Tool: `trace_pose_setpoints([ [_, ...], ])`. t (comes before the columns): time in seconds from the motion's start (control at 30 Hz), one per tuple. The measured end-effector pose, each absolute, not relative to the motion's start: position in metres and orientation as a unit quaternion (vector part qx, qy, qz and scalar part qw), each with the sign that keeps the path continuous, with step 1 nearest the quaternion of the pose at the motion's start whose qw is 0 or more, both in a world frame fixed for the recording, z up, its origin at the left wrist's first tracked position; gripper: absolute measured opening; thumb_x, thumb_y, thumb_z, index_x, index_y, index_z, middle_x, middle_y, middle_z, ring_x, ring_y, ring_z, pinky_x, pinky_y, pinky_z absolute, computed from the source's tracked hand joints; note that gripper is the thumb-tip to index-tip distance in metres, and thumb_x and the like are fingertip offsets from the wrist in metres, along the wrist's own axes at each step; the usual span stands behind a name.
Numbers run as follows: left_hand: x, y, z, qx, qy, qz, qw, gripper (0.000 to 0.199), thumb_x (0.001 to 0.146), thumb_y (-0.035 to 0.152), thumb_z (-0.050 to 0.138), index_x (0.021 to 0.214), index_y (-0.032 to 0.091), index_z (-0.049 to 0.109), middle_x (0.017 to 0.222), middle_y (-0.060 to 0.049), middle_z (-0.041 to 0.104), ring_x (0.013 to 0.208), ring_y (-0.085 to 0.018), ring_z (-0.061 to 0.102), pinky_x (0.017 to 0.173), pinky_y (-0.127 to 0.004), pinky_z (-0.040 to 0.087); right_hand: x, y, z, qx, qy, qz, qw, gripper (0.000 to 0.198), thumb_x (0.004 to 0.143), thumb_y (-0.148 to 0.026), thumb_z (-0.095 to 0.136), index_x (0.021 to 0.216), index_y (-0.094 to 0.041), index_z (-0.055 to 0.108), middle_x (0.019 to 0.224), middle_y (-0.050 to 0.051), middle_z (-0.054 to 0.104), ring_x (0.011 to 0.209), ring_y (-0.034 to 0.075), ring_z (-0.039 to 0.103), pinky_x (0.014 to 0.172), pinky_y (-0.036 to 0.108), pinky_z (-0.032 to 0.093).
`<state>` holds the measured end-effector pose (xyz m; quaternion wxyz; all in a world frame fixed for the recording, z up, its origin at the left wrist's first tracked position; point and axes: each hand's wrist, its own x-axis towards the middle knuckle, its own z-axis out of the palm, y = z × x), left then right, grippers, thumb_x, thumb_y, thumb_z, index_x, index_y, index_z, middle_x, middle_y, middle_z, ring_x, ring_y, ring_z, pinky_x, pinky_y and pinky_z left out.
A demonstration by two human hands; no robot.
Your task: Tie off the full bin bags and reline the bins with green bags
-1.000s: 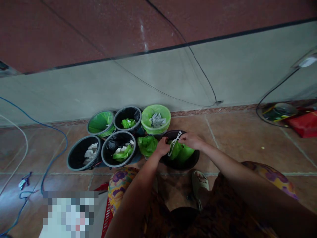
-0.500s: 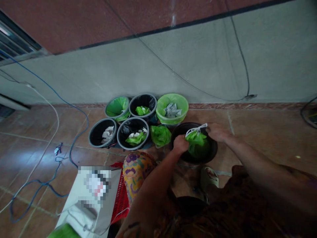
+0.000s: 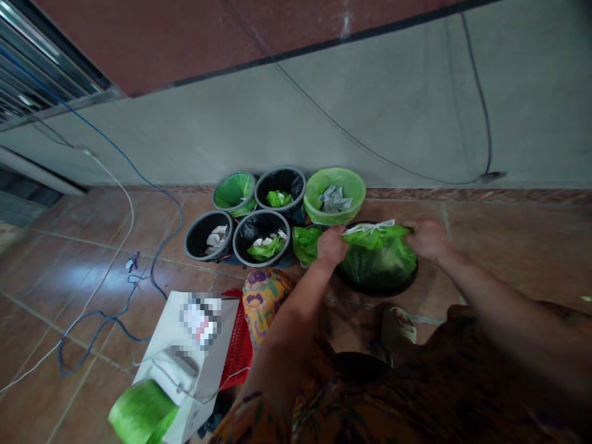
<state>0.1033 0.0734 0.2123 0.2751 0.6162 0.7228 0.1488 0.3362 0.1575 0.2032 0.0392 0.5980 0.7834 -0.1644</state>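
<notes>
A green plastic bag (image 3: 379, 256) with a white drawstring (image 3: 370, 226) is stretched between my hands above a dark round bin (image 3: 379, 290). My left hand (image 3: 332, 245) is closed on the left end of the bag's mouth. At the other end, my right hand (image 3: 428, 240) grips the bag's edge. The bag hangs down over the bin and hides most of its inside; I cannot tell what the bag contains. Just left of my left hand is another green-lined container (image 3: 305, 243), partly covered by the hand.
Several lined bins, among them a black-lined bin (image 3: 261, 239) and a light green bin (image 3: 335, 196), stand by the wall. A white box (image 3: 198, 345), a green roll (image 3: 143, 412) and a red basket (image 3: 238, 348) are at lower left. A blue cable (image 3: 160, 262) crosses the floor.
My hands have moved apart, and the bunched bag mouth is now spread wide between them. The bag fills out over the bin. The whole view has shifted slightly.
</notes>
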Motion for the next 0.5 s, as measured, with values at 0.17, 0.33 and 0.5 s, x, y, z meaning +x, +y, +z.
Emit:
trace_pose_setpoints([
  [0.17,0.108,0.06,0.188,0.596,0.735,0.06,0.318,0.03,0.08,0.004,0.052,0.101,0.013,0.071,0.109,-0.015,0.073,0.106,-0.024,0.067,0.096,-0.034,0.05,0.326,0.133,0.189,0.54,0.799,-0.202,0.17,0.044,0.084,-0.011,0.052,0.124,-0.011,0.069,0.12,0.021,0.071,0.11,0.03,0.068,0.084,0.033,0.048],
  [0.33,0.117,0.057,0.179,0.593,0.732,0.016,0.334,0.029,0.083,0.008,0.052,0.101,0.014,0.073,0.107,-0.012,0.075,0.102,-0.021,0.068,0.09,-0.028,0.052,0.313,0.109,0.181,0.498,0.839,-0.206,0.074,0.093,0.073,-0.028,0.075,0.155,-0.013,0.035,0.144,0.025,0.054,0.121,0.033,0.062,0.098,0.039,0.05],
  [0.5,0.121,0.056,0.18,0.627,0.698,0.0,0.346,0.027,0.085,0.013,0.051,0.099,0.016,0.074,0.099,-0.01,0.077,0.092,-0.02,0.07,0.08,-0.027,0.054,0.299,0.09,0.163,0.488,0.828,-0.272,0.047,0.079,0.074,-0.019,0.068,0.149,-0.012,0.044,0.131,0.022,0.064,0.116,0.032,0.066,0.097,0.04,0.052],
])
